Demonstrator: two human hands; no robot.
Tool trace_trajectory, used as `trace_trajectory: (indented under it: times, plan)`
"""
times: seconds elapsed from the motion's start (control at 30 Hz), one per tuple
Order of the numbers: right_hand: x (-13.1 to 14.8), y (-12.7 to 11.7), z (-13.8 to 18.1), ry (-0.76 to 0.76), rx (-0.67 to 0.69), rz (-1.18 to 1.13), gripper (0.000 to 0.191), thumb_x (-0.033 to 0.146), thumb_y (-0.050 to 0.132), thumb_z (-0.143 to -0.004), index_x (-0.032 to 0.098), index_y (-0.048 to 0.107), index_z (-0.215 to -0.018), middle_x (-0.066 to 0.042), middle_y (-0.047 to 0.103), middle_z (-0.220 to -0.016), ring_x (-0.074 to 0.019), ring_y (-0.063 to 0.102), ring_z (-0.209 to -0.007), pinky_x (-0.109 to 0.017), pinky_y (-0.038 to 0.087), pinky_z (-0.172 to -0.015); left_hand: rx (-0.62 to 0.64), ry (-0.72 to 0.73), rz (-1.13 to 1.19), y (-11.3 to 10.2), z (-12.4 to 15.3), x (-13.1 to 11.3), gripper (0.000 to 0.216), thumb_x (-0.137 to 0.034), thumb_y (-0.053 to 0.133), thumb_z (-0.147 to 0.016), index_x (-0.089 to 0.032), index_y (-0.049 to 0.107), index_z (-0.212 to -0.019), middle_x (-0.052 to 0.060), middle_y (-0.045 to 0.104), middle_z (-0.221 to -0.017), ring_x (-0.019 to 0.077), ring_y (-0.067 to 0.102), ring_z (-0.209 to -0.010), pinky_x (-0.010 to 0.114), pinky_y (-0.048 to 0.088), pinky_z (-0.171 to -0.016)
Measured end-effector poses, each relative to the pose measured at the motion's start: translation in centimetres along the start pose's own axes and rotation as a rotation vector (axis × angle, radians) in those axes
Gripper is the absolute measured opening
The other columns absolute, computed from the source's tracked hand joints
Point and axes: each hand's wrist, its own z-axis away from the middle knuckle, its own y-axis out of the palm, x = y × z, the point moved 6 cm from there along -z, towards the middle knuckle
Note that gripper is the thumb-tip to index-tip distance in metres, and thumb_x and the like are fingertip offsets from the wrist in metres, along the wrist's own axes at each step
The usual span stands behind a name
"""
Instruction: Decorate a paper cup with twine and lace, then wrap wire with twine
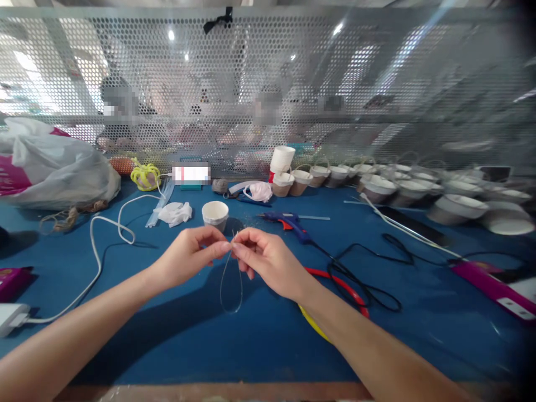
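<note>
The left hand (196, 254) and right hand (268, 259) are pinching a thin loop (221, 289), the cup (215, 215) beyond them apparently standing handleless, handled cups (377, 187) rightward looking finished.

Bright lamps (338, 28) glare at 11 and 1 o'clock. A soft shadow (142, 329) darkens the counter (259, 360) toward 8. Central fingers (251, 254) look fairly clear; the pots (458, 210) at 3 smear, stretched, beside blackened edges.

Plastic bag (62, 167) sits far left, perforated screen (243, 72) spans top, purple power strip (492, 287) lies lower right.
</note>
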Motion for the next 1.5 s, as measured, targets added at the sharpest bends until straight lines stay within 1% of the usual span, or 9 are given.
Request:
trace_trajectory:
  times: [0.1,0.27,0.37,0.53,0.73,1.0,1.2,1.3,1.5]
  plan:
    - [0.1,0.1,0.1,-0.043,-0.011,0.113,0.013,0.029,0.054,-0.079,0.018,0.057,-0.072,0.004,0.051,-0.054,-0.0082,0.047,-0.047,-0.020,0.039,-0.042,-0.079,-0.001,0.061,-0.6,-0.7,-0.3,0.021,-0.032,0.065,-0.069,-0.013,0.057,-0.068,-0.001,0.057,-0.057,0.0064,0.049,-0.048,0.017,0.041,-0.044]
    - [0.0,-0.3,0.2,-0.132,-0.153,0.282,0.010,0.022,0.053,-0.078,0.019,0.059,-0.070,0.000,0.057,-0.059,-0.0096,0.048,-0.050,-0.021,0.038,-0.043,-0.168,0.008,0.143,0.1,-1.0,0.0,0.017,-0.027,0.066,-0.067,-0.013,0.057,-0.063,-0.002,0.056,-0.054,0.0059,0.049,-0.046,0.017,0.040,-0.044]
    - [0.0,-0.3,0.1,-0.148,-0.148,0.239,0.009,0.022,0.054,-0.078,0.019,0.060,-0.072,-0.001,0.062,-0.064,-0.0096,0.049,-0.049,-0.021,0.039,-0.043,-0.210,0.022,0.187,0.2,-0.8,0.2,0.014,-0.025,0.064,-0.068,-0.013,0.058,-0.063,-0.003,0.056,-0.052,0.0063,0.050,-0.045,0.018,0.041,-0.045]
    - [-0.4,0.2,-0.2,-0.038,-0.042,0.099,0.010,0.025,0.054,-0.079,0.019,0.059,-0.073,0.001,0.060,-0.063,-0.0081,0.047,-0.046,-0.021,0.039,-0.042,-0.234,-0.009,0.334,0.1,-0.7,0.9,0.014,-0.024,0.065,-0.068,-0.013,0.059,-0.064,-0.003,0.056,-0.050,0.0069,0.050,-0.046,0.020,0.042,-0.047]
    - [-0.6,0.2,-0.2,-0.022,-0.064,0.065,0.009,0.027,0.055,-0.078,0.019,0.056,-0.072,0.002,0.058,-0.060,-0.0080,0.045,-0.045,-0.021,0.037,-0.042,-0.223,-0.012,0.412,0.3,-0.7,1.4,0.013,-0.024,0.065,-0.069,-0.013,0.059,-0.068,-0.004,0.056,-0.052,0.0064,0.050,-0.047,0.019,0.042,-0.048]
    - [0.1,0.2,0.2,-0.205,-0.210,0.539,0.015,0.030,0.061,-0.074,0.018,0.058,-0.067,0.000,0.057,-0.061,-0.0113,0.050,-0.053,-0.024,0.040,-0.049,-0.254,0.019,0.469,0.2,-0.6,1.2,0.013,-0.022,0.066,-0.068,-0.013,0.057,-0.066,-0.004,0.057,-0.055,0.0051,0.049,-0.049,0.017,0.042,-0.048]
    - [0.7,0.6,0.7,-0.335,-0.185,0.621,0.007,0.017,0.056,-0.076,0.017,0.061,-0.072,-0.001,0.060,-0.065,-0.0108,0.053,-0.056,-0.022,0.042,-0.054,-0.237,0.040,0.474,0.1,-0.7,1.4,0.013,-0.022,0.067,-0.068,-0.013,0.058,-0.065,-0.003,0.056,-0.054,0.0052,0.048,-0.049,0.017,0.039,-0.047]
    - [0.5,0.5,0.7,-0.293,-0.160,0.542,0.008,0.016,0.054,-0.077,0.017,0.061,-0.073,-0.001,0.063,-0.068,-0.0108,0.055,-0.058,-0.022,0.044,-0.054,-0.232,0.039,0.489,0.1,-0.7,1.6,0.012,-0.022,0.068,-0.067,-0.013,0.059,-0.065,-0.003,0.058,-0.056,0.0053,0.048,-0.050,0.018,0.040,-0.049]
    - [-0.8,0.6,0.2,0.030,-0.008,0.177,0.012,0.023,0.053,-0.079,0.015,0.062,-0.078,0.000,0.061,-0.063,-0.0074,0.052,-0.048,-0.018,0.042,-0.043,-0.234,0.020,0.502,0.0,-0.8,1.8,0.011,-0.021,0.070,-0.065,-0.013,0.061,-0.064,-0.002,0.059,-0.055,0.0054,0.048,-0.050,0.018,0.039,-0.049]
